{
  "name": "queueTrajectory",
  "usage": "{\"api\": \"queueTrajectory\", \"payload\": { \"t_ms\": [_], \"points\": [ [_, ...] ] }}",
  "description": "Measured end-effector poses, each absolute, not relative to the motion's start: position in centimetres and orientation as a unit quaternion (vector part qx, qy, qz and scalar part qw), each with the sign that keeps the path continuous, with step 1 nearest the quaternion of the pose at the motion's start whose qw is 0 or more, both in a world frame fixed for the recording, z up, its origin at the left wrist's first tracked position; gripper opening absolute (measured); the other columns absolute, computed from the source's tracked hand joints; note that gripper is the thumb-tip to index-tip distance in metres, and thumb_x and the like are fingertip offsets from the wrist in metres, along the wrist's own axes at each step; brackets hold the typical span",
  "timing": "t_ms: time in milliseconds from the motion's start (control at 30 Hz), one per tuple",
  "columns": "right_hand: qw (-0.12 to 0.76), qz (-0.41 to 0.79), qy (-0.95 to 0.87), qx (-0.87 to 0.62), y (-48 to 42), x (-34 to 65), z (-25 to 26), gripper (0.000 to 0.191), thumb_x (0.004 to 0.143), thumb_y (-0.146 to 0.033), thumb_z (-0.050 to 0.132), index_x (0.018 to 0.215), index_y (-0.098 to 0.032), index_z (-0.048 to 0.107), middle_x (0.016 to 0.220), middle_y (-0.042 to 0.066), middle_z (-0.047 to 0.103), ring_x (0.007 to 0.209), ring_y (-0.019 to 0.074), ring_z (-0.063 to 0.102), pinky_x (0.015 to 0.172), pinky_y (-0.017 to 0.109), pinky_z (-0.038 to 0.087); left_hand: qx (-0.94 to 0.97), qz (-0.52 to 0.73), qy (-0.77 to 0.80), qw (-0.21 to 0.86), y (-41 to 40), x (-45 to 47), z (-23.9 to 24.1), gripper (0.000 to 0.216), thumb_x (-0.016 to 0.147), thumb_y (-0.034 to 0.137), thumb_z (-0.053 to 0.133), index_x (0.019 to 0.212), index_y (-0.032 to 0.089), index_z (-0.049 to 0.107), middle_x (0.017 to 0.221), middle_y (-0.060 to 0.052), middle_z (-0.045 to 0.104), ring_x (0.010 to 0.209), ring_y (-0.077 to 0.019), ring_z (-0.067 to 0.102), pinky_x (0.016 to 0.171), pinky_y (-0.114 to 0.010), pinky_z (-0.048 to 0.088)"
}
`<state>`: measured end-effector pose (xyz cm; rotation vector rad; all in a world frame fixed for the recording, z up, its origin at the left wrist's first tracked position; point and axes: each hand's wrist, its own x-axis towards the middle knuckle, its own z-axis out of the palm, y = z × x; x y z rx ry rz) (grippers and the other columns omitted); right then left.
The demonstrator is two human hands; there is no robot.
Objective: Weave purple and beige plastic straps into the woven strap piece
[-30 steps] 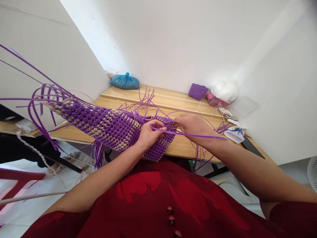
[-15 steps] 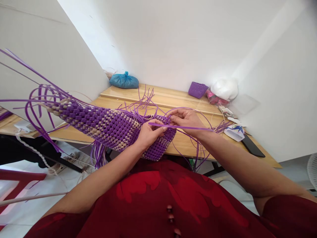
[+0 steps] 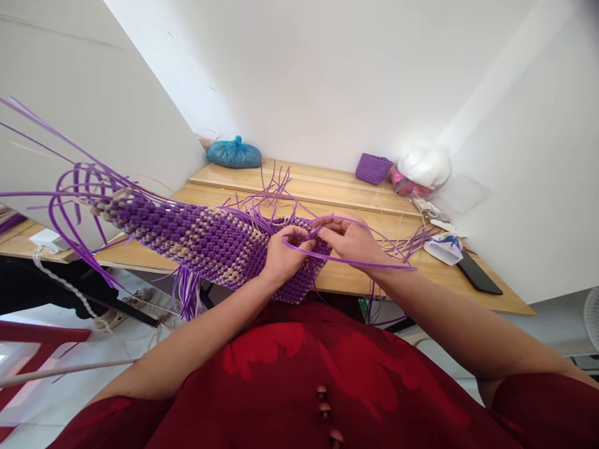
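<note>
A woven piece of purple and beige plastic strips lies across the table's front edge, its left end raised and trailing long loose strips. At its right part, my left hand pinches a purple strip between thumb and fingers. That strip now bends in a loop at my fingertips, and its tail runs right, over my right wrist. My right hand is closed at the weave's edge, thumb and forefinger together on a purple strip near my left fingertips. The exact crossing of the strips there is hidden by my fingers.
Along the back of the wooden table are a tied blue bag, a small purple woven pouch and a white bag. A black phone lies at right. Loose strips hang below the front edge.
The purple strip at my fingers has gone from straight to looped, its tail dropping lower. My right hand has shifted slightly down, closer to my left fingertips.
</note>
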<state>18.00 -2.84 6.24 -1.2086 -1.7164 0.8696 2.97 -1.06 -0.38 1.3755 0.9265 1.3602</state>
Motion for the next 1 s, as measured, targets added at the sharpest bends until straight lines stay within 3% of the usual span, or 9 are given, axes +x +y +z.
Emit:
{"api": "queueTrajectory", "payload": {
  "t_ms": [100,167,267,367,433,500,633,833,1000],
  "points": [
    [0.348,0.246,-0.757,-0.495,-3.5,17.9,7.3,0.035,0.079,-0.023,0.064,0.113,-0.02,0.071,0.093,0.003,0.075,0.083,0.0154,0.068,0.076,0.027,0.053,0.563,0.562,0.363,0.485,-1.2,2.8,-0.2,0.02,0.068,0.026,0.076,0.078,0.016,0.063,0.074,-0.001,0.067,0.065,-0.0122,0.06,0.061,-0.022,0.047],
    [0.322,0.213,-0.782,-0.489,-3.3,17.8,7.9,0.03,0.081,-0.025,0.064,0.109,-0.022,0.074,0.092,0.002,0.076,0.082,0.0158,0.068,0.074,0.027,0.053,0.558,0.551,0.36,0.505,-1.3,2.7,-0.2,0.022,0.069,0.029,0.077,0.081,0.016,0.063,0.07,0.001,0.065,0.055,-0.0098,0.055,0.052,-0.021,0.046],
    [0.363,0.26,-0.74,-0.503,-2.0,17.9,8.2,0.02,0.087,-0.033,0.061,0.09,-0.018,0.074,0.083,0.004,0.075,0.073,0.0146,0.068,0.066,0.025,0.052,0.542,0.527,0.357,0.549,-1.3,2.6,-0.5,0.028,0.069,0.033,0.078,0.087,0.017,0.062,0.074,0.002,0.063,0.05,-0.0081,0.052,0.044,-0.02,0.047],
    [0.392,0.347,-0.648,-0.553,-0.8,18.7,7.8,0.024,0.083,-0.04,0.067,0.083,-0.016,0.067,0.064,0.003,0.067,0.051,0.0127,0.06,0.048,0.024,0.046,0.529,0.53,0.334,0.572,-1.3,2.6,-0.7,0.031,0.068,0.032,0.08,0.087,0.016,0.061,0.079,0.002,0.062,0.06,-0.0087,0.059,0.053,-0.021,0.055],
    [0.394,0.363,-0.624,-0.569,-0.8,19.4,7.6,0.026,0.081,-0.042,0.069,0.081,-0.016,0.063,0.059,0.003,0.065,0.046,0.0123,0.057,0.043,0.023,0.042,0.514,0.536,0.323,0.587,-1.3,2.7,-0.7,0.032,0.067,0.031,0.08,0.086,0.016,0.06,0.077,0.002,0.061,0.062,-0.0083,0.059,0.056,-0.021,0.057],
    [0.36,0.342,-0.676,-0.545,-1.8,20.1,7.7,0.025,0.083,-0.04,0.066,0.077,-0.016,0.064,0.06,0.002,0.064,0.049,0.0115,0.056,0.046,0.023,0.041,0.493,0.539,0.326,0.6,-1.2,2.8,-0.6,0.032,0.065,0.031,0.08,0.085,0.016,0.06,0.075,0.003,0.061,0.06,-0.0082,0.059,0.056,-0.022,0.057],
    [0.206,0.213,-0.856,-0.423,-4.2,19.4,8.7,0.017,0.085,-0.026,0.061,0.077,-0.017,0.072,0.071,0.001,0.069,0.064,0.011,0.057,0.061,0.023,0.04,0.5,0.547,0.336,0.582,-1.0,3.1,-0.5,0.025,0.063,0.023,0.077,0.083,0.015,0.063,0.07,0.001,0.063,0.061,-0.01,0.06,0.055,-0.02,0.053],
    [0.247,0.049,-0.843,-0.475,-1.7,16.7,10.7,0.018,0.083,-0.024,0.057,0.079,-0.017,0.074,0.077,0.002,0.07,0.069,0.0129,0.055,0.065,0.026,0.035,0.5,0.552,0.307,0.592,-1.2,3.1,-0.8,0.023,0.066,0.022,0.076,0.085,0.018,0.063,0.076,0.002,0.065,0.07,-0.0126,0.063,0.068,-0.025,0.054],
    [0.21,0.108,-0.774,-0.587,0.9,17.4,10.9,0.014,0.075,-0.028,0.064,0.07,-0.016,0.069,0.065,0.001,0.065,0.061,0.0116,0.052,0.058,0.025,0.033,0.568,0.559,0.326,0.508,-1.1,2.9,-0.5,0.024,0.067,0.027,0.082,0.081,0.017,0.066,0.077,0.001,0.064,0.071,-0.0117,0.06,0.068,-0.022,0.049]
  ]
}}
